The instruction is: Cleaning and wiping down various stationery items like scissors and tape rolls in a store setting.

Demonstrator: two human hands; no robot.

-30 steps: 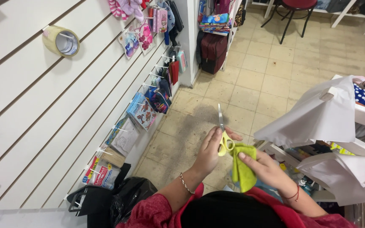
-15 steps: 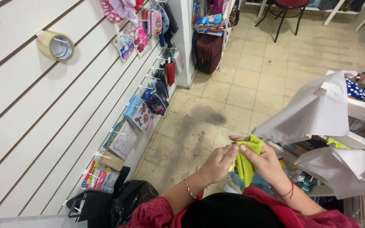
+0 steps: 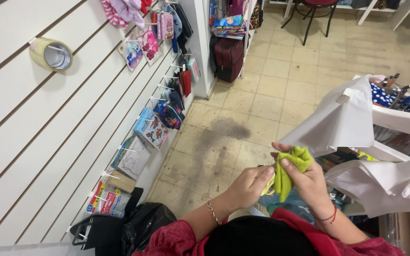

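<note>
Yellow-green cloth [image 3: 291, 167] sits bunched in front of the person's chest, over the tiled floor [image 3: 281, 90]. The right hand [image 3: 309, 182] is closed around it, thumb pressed on top and fingers wrapped behind, so the cloth stands up out of the fist with its loose end hanging down. The left hand [image 3: 251, 185] is curled shut against the lower part of the cloth, fingers tucked in; a pale yellow edge shows under them, too hidden to say what it is. Holding the bundle between both fists close to the body seems to keep it steady and in plain sight of the eyes above.

A bead bracelet [image 3: 213, 212] circles the left wrist and a red cord [image 3: 330, 217] the right; both sleeves are dark red. Just beside the right hand, white plastic bags [image 3: 342, 121] hang from a white rack [image 3: 399, 121], within easy reach. On the left, a white slat wall [image 3: 34, 142] carries packets on hooks and a roll of tape [image 3: 51, 53] pushed onto a peg, which keeps it off the floor. A black bag [image 3: 143, 223] slumps at the wall's foot. Far off stand a dark suitcase [image 3: 228, 58] and a stool [image 3: 316, 14].
</note>
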